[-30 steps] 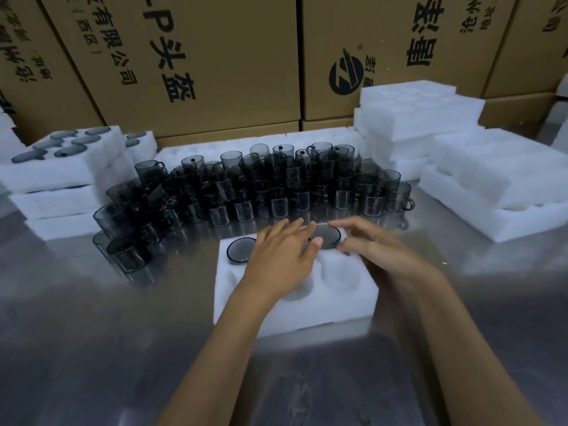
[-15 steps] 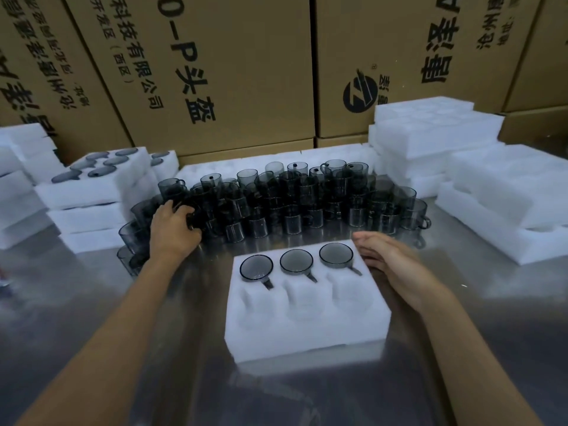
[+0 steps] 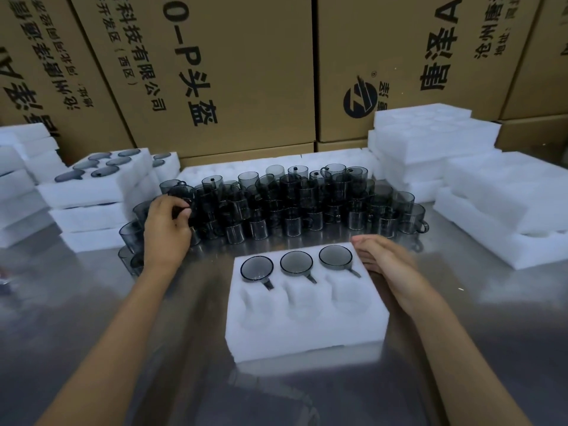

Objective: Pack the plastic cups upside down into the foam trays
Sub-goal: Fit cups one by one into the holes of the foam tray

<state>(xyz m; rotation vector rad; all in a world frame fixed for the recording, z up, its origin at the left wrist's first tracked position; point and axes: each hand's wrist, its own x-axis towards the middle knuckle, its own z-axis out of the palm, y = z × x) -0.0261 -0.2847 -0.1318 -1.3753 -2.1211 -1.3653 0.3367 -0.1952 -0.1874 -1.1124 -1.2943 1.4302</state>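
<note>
a white foam tray (image 3: 307,327) sits at the centre of the frame on a shiny metal desk (image 3: 92,302). its far row holds three smoky grey plastic cups set upside down, their round bases facing up: one at the left (image 3: 257,269), one in the middle (image 3: 296,262) and one at the right (image 3: 335,256), each with its handle lying in a slot that points toward the lower right. the near row of three pockets (image 3: 302,305) is bare foam.

the left hand (image 3: 167,232) is left of centre, at the left end of a crowded cluster of loose cups (image 3: 292,201) that stretches across the middle of the frame; its fingers are curled round a dark cup (image 3: 181,201) at the edge of the cluster. the right hand (image 3: 384,259) lies just right of the tray's far right corner, fingers straight and together, holding nothing, its fingertips beside the right cup; whether they touch the foam cannot be told.

at the left of the frame is a stack of filled trays (image 3: 95,192) with cup bases showing on top. at the right, piles of empty foam trays (image 3: 430,139) rise toward the upper right. printed cardboard boxes (image 3: 215,72) fill the top of the frame behind everything.
</note>
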